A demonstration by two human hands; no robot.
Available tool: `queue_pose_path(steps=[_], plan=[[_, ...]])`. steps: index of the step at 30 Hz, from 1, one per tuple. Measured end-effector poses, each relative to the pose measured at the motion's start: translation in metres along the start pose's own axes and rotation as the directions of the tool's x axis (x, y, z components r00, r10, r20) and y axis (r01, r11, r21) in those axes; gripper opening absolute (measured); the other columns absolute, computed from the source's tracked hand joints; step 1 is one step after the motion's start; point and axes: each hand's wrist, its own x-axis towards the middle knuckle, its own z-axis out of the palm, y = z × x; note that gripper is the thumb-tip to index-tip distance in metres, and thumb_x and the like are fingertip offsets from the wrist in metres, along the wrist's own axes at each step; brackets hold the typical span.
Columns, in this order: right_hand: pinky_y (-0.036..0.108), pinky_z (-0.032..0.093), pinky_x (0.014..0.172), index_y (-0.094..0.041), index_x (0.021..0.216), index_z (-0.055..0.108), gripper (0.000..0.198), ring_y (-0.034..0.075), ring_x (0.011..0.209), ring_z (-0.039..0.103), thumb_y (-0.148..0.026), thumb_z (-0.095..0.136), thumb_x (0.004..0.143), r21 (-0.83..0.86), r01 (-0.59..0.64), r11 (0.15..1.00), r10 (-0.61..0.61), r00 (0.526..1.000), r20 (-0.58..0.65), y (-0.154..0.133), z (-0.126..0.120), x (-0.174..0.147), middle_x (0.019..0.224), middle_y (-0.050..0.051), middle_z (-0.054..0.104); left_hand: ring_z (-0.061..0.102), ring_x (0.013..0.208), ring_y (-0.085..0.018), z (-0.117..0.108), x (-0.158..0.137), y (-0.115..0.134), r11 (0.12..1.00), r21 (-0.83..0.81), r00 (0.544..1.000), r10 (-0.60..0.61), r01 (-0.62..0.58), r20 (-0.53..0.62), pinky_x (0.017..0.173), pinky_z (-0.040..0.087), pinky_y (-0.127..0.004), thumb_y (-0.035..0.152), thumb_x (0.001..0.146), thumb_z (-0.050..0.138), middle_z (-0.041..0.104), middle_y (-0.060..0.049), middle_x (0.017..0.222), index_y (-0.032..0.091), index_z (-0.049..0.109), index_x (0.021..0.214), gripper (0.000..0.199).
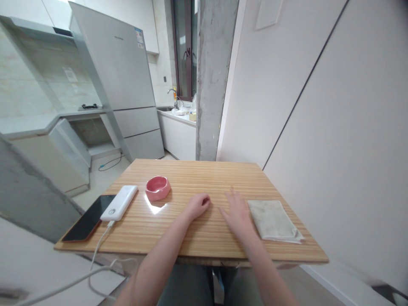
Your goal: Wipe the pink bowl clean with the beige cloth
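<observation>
My left hand [198, 206] rests on the wooden table [204, 172] near its middle, fingers curled closed with no object showing in them. To its right, my right hand [236, 210] is over the tabletop with fingers spread and holds nothing; its fingertips look slightly blurred. Just right of that hand lies a folded grey-beige cloth [272, 219]. A pink ashtray [158, 188] sits on the table beyond and to the left of my left hand, apart from it.
At the table's left, a white power bank [120, 202] with a cable [100, 242] plugged in lies partly over a dark tablet or phone [86, 223]. A tall grey fridge [117, 63] and a kitchen counter [28, 123] stand behind. A white wall [306, 127] is on the right.
</observation>
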Motion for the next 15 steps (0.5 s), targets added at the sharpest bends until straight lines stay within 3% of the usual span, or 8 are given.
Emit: queue_pose_path(steps=[3, 6, 11, 13, 15], plan=[[0.051, 0.04, 0.089, -0.019, 0.119, 0.051, 0.049, 0.035, 0.113, 0.05, -0.046, 0.054, 0.079, -0.174, -0.255, 0.951, 0.255, 0.967, -0.019, 0.076, -0.03, -0.035, 0.121, 0.016, 0.056, 0.055, 0.067, -0.015, -0.001, 0.001, -0.002, 0.998, 0.048, 0.999, 0.051, -0.052, 0.021, 0.061, 0.04, -0.023, 0.023, 0.08, 0.046, 0.064, -0.002, 0.071, 0.018, 0.064, 0.076, 0.019], [0.043, 0.043, 0.081, -0.019, 0.108, 0.057, 0.038, 0.031, 0.103, 0.055, -0.042, 0.056, 0.078, -0.243, -0.249, 0.938, 0.264, 0.964, 0.031, 0.101, -0.04, -0.054, 0.111, 0.013, 0.059, 0.054, 0.068, -0.015, 0.0, 0.001, -0.003, 0.997, 0.059, 0.998, 0.039, -0.042, 0.042, 0.062, 0.037, -0.024, 0.022, 0.082, 0.045, 0.063, -0.002, 0.072, 0.018, 0.062, 0.076, 0.018], [0.032, 0.041, 0.072, -0.017, 0.082, 0.058, 0.013, 0.023, 0.083, 0.058, -0.019, 0.046, 0.078, -0.246, -0.257, 0.934, 0.296, 0.946, 0.134, 0.092, -0.047, -0.035, 0.085, 0.011, 0.061, 0.053, 0.07, -0.014, -0.005, 0.001, 0.002, 0.996, 0.083, 0.996, 0.004, -0.011, 0.084, 0.064, 0.039, -0.024, 0.022, 0.084, 0.044, 0.061, -0.002, 0.074, 0.018, 0.06, 0.079, 0.018], [0.03, 0.039, 0.069, -0.017, 0.077, 0.056, 0.01, 0.021, 0.077, 0.057, -0.018, 0.046, 0.076, -0.173, -0.296, 0.939, 0.326, 0.927, 0.187, 0.077, -0.054, -0.015, 0.078, 0.008, 0.06, 0.055, 0.074, -0.015, -0.006, -0.002, 0.009, 0.99, 0.142, 0.996, 0.002, -0.015, 0.092, 0.068, 0.041, -0.025, 0.02, 0.084, 0.043, 0.062, -0.003, 0.077, 0.018, 0.06, 0.081, 0.018], [0.028, 0.039, 0.07, -0.017, 0.078, 0.055, 0.009, 0.019, 0.078, 0.056, -0.019, 0.047, 0.075, -0.016, -0.29, 0.957, 0.287, 0.937, 0.198, 0.048, -0.059, 0.006, 0.08, 0.006, 0.06, 0.056, 0.083, -0.018, -0.002, -0.009, 0.02, 0.972, 0.236, 0.998, 0.001, -0.015, 0.06, 0.076, 0.044, -0.028, 0.017, 0.084, 0.041, 0.063, -0.006, 0.086, 0.017, 0.061, 0.086, 0.02]])
